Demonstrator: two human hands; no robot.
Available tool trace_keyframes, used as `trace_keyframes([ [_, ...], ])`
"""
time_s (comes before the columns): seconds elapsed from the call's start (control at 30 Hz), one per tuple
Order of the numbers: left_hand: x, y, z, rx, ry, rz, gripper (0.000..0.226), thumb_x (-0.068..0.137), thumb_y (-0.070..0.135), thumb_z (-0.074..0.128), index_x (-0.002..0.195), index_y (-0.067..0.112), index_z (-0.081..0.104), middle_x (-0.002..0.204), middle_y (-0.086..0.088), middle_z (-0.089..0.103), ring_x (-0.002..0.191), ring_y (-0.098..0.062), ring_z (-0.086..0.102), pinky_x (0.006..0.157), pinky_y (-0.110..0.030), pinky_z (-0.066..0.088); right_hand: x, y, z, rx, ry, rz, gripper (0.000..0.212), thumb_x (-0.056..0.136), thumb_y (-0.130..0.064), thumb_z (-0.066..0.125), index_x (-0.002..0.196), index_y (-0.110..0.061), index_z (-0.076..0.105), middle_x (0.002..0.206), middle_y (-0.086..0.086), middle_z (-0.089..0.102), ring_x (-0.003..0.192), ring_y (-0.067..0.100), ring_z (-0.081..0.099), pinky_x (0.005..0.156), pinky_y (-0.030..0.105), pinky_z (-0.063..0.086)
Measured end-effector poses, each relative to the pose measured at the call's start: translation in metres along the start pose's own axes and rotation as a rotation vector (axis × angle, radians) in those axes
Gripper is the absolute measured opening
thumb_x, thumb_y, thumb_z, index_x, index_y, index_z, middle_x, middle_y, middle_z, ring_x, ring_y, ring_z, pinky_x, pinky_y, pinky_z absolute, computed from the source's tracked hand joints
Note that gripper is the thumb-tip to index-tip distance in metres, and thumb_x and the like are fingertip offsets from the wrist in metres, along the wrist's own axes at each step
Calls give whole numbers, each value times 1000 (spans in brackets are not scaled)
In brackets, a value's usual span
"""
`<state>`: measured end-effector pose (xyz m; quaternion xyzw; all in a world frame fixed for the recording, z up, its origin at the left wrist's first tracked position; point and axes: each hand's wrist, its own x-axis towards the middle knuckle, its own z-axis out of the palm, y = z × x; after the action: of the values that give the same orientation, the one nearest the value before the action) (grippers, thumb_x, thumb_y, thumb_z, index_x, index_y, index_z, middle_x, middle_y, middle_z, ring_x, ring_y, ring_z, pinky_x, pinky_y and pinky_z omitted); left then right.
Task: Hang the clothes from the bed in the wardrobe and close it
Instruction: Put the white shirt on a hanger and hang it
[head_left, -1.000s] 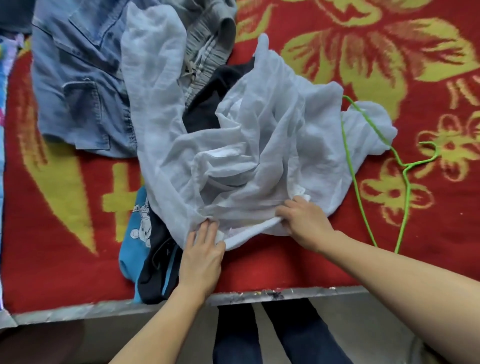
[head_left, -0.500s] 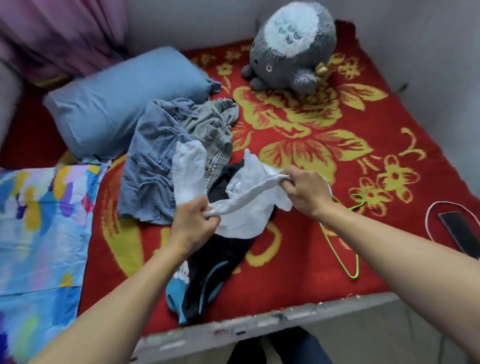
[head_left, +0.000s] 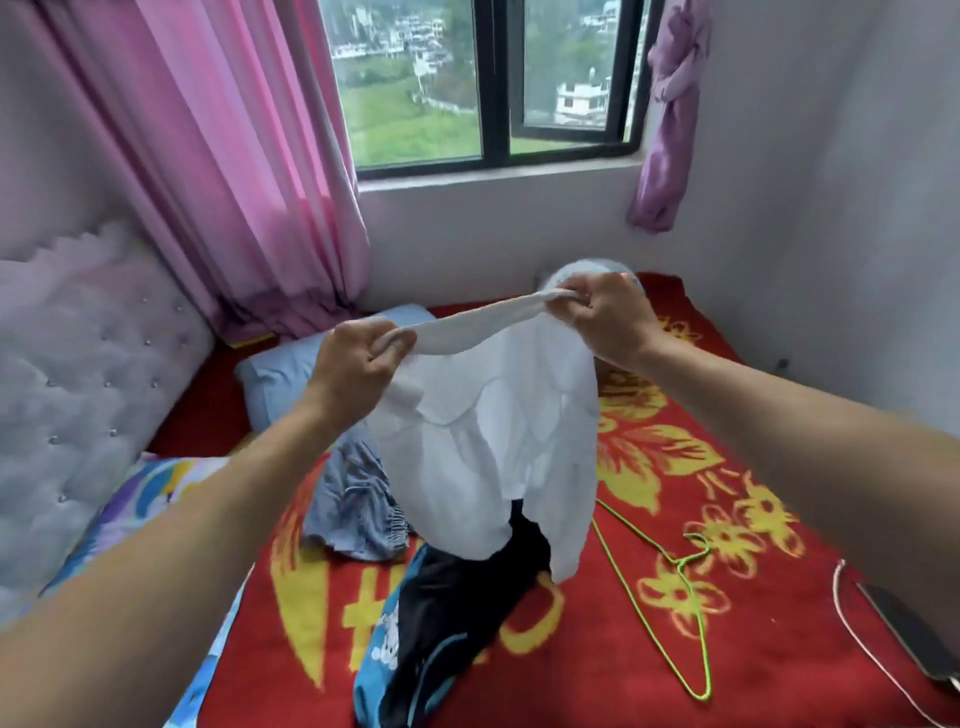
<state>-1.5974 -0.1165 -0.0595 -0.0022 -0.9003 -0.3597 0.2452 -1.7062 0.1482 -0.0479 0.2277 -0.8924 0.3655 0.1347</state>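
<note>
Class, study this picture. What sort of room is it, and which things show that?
Probably a bedroom: a bed with a padded headboard, a pillow, loose clothes on it, and a curtain by the window.

Both arms are up and reaching forward, bare along the whole visible length. The left forearm (head_left: 156, 545) comes in from the lower left corner and climbs to the left hand (head_left: 358, 364). That hand is balled tight, back of the hand toward the camera, fingers curled round one end of the white garment (head_left: 493, 431) at its top edge. The right forearm (head_left: 779, 415) angles in from the right side, and the right hand (head_left: 608, 319) sits higher and farther out than the left, fingers and thumb bunched on the other end of that edge. The hands are held apart, with the band of cloth stretched between them.
</note>
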Motion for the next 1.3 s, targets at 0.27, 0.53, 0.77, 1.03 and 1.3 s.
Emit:
trace_keyframes([
  [0.27,-18,66,-81,262,251,66,14,89,11,63,98,6,72,91,-12,61,83,-22,57,78,-22,42,-14,-93,-92,196,-157,-125,44,86,-32,70,48,-20,52,41,-13,42,40,3,34,44,22,28],
  [0.53,-9,112,-116,-666,216,-194,15,93,1,53,86,6,65,65,-8,61,54,-16,58,55,-29,57,-20,-135,-117,723,-261,-45,16,84,-28,72,78,-13,75,81,17,69,69,22,63,68,37,53],
  [0.77,28,26,-71,-831,-609,-378,65,56,18,80,111,-9,57,92,-17,57,70,-22,59,68,-30,54,8,-85,-68,1124,-530,310,18,90,-29,57,86,-13,63,71,2,63,64,13,58,61,25,48],
  [1.03,25,-145,46,-251,-849,-585,11,64,6,60,62,12,68,64,-2,58,61,-12,49,55,-21,37,-18,6,117,877,-618,815,15,91,-23,58,92,-9,64,73,5,64,62,16,58,55,26,45],
  [1.3,-75,-316,104,-23,-589,-927,20,86,-3,53,100,8,63,87,-9,60,78,-23,56,62,-23,42,-113,76,337,570,-724,1053,12,89,-4,60,79,-11,61,75,1,48,66,11,48,56,28,51],
])
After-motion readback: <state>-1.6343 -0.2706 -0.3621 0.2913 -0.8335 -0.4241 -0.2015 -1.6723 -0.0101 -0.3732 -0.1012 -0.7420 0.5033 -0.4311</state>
